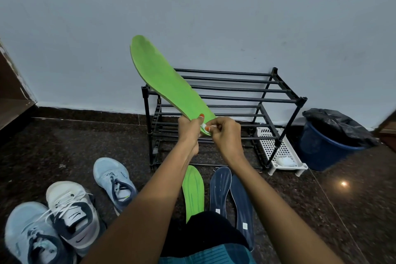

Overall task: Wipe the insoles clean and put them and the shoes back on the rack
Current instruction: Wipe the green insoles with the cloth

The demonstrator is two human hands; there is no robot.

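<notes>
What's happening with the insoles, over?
Left hand grips green insole at one end. Right hand pinches white wipe against it. Shoes on floor, rack unblocked.

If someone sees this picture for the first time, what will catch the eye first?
The bright green insole, held up mid-frame before the black shoe rack: the left hand grips its heel and the right hand pinches a white wipe there. Next, the sneakers on the floor at lower left.

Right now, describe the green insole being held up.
The green insole is bright green, thin, foam-like, raised with its toe end up and leaning left, in front of the black rack. The left hand grips its heel end, thumb on its face; the right hand pinches a small white wipe against that heel.
</notes>
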